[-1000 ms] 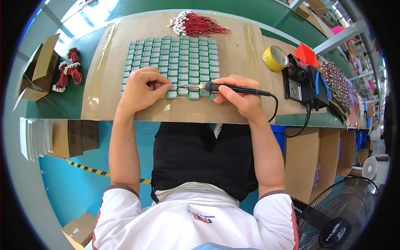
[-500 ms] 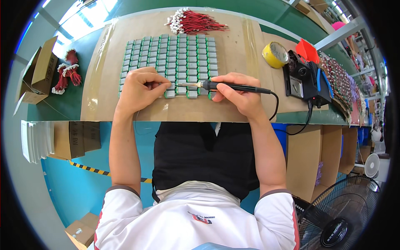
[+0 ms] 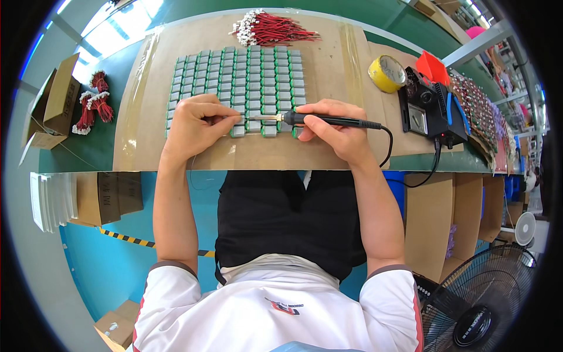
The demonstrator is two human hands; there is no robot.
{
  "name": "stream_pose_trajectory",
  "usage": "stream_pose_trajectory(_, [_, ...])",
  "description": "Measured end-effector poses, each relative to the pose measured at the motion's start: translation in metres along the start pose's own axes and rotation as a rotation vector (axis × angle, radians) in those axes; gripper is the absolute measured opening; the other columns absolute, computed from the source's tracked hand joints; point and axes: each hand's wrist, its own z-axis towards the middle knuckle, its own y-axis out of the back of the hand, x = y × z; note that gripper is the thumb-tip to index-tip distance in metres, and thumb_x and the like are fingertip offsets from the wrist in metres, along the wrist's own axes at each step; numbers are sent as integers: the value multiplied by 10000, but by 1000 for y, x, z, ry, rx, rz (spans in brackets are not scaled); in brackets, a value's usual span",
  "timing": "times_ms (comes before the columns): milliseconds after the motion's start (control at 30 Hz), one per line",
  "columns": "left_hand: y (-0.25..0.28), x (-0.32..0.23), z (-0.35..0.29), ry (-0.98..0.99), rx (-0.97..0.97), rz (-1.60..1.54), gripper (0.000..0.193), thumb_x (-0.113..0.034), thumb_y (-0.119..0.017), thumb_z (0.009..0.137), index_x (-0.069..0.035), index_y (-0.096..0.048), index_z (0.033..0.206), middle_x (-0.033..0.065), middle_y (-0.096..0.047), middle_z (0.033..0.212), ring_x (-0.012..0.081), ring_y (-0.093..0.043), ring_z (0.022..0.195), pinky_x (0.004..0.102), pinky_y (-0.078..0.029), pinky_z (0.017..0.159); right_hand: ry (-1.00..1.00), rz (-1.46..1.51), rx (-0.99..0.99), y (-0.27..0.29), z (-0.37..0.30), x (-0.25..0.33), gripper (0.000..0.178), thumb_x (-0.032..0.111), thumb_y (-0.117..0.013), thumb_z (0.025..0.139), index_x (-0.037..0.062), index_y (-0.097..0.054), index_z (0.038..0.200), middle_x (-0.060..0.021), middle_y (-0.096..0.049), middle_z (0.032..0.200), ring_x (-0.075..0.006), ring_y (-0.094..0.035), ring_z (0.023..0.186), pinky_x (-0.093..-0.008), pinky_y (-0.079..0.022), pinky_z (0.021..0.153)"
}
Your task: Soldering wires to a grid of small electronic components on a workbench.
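Note:
A soldering iron point(image 3: 337, 121) with a black handle is gripped in my right hand point(image 3: 346, 138), its metal tip pointing left over the near rows of small grey blocks with green edges point(image 3: 239, 76). My left hand point(image 3: 196, 126) is closed in a pinch right by the iron's tip. From below that hand trails a thin solder wire point(image 3: 192, 170); its end at the fingertips is too small to make out. The blocks lie in tight columns on brown cardboard point(image 3: 258, 155), and both hands rest at their near edge.
Behind the blocks lies a pile of red wires with white connectors point(image 3: 275, 29). To the right are yellow tape point(image 3: 387, 74) and a black soldering station point(image 3: 434, 111), its cord running to the iron. An open carton point(image 3: 61, 97) and wire bundles point(image 3: 94, 104) sit left. A fan point(image 3: 475, 317) stands low right.
Both hands and the iron keep nearly the same place over the blocks. The whole view has shifted very slightly.

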Motion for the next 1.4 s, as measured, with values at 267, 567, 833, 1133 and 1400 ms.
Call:
stream_pose_trajectory(267, [-1,-5,0,153,-102,-40,161,-16,-824,815,-13,-677,748,-56,-533,586,10,-413,565,207,-334,521,-52,163,-75,-2,-3,0,183,-34,-671,923,-82,-736,1087,-114,-727,914,-163,-744,734,-268,-621,683])
stream_pose_trajectory(567, [1,2,-3,48,-51,-39,121,-5,-794,780,-3,-675,757,-25,-515,564,35,-413,529,232,-332,498,-1,93,-31,-2,-3,0,166,-26,-674,912,-71,-743,1057,-117,-725,887,-156,-738,731,-257,-602,659])
stream_pose_trajectory(833, [2,-2,-2,-62,3,-3,51,10,-768,758,-2,-728,787,6,-559,621,64,-444,535,242,-338,489,10,65,-13,-1,-2,0,166,-27,-676,905,-65,-750,1050,-118,-726,886,-147,-729,727,-251,-593,656])
stream_pose_trajectory(1133, [1,-1,-2,-67,0,14,46,6,-777,762,-2,-746,795,20,-589,636,75,-485,546,253,-374,500,13,60,-10,-1,-1,1,175,-27,-680,900,-62,-752,1057,-110,-727,883,-138,-722,723,-246,-585,653])
stream_pose_trajectory(1400, [0,0,-2,-91,-1,28,54,0,-791,758,-10,-767,805,31,-594,630,90,-504,543,265,-386,500,18,4,22,0,-2,2,220,-63,-617,913,-94,-729,1100,-138,-725,888,-173,-728,733,-279,-594,699])
